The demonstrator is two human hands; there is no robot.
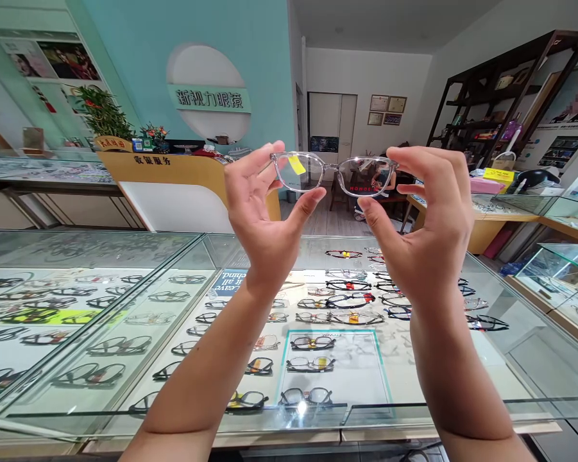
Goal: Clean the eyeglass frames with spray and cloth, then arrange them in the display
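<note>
A pair of clear-framed eyeglasses (331,167) is held up in front of me, above the glass display case. One lens carries a yellow sticker (297,165); the other has red lettering near its lower edge. My left hand (269,205) grips the left end of the frame, fingertips at the hinge and thumb near the lower rim. At the opposite end my right hand (426,212) pinches the frame between fingers and thumb. The temple arms are mostly hidden from sight.
Below my arms, a glass display case (202,256) contains rows of eyeglasses. A yellow-and-white counter (183,199) stands beyond, with a plant (103,115) on it. At right are dark shelves (485,96) and another glass case (553,269). A person (382,179) is partly visible through a lens.
</note>
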